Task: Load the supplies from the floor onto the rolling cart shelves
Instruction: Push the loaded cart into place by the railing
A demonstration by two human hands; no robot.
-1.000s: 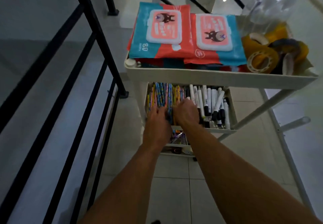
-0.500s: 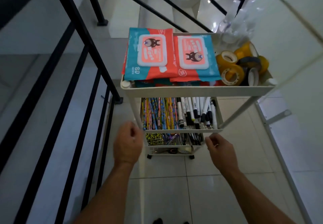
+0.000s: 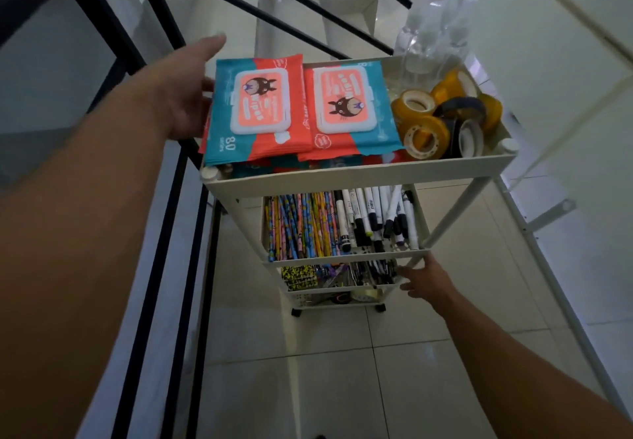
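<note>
holding left hand (image 3: 185,96) open beside wipes pack (image 3: 257,109) atop cart (image 3: 342,178) | hovering right hand (image 3: 424,281) beside lower cart leg, fingers spread

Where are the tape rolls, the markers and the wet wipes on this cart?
tape rolls (image 3: 462,104): head view, the dark roll's rim.
markers (image 3: 371,209): head view, a white barrel.
wet wipes (image 3: 262,106): head view, the left pack's lid.

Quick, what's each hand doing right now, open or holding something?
Left hand: open, beside the left wipes pack, holding nothing.
Right hand: open, fingers spread at the cart post, holding nothing.
</note>
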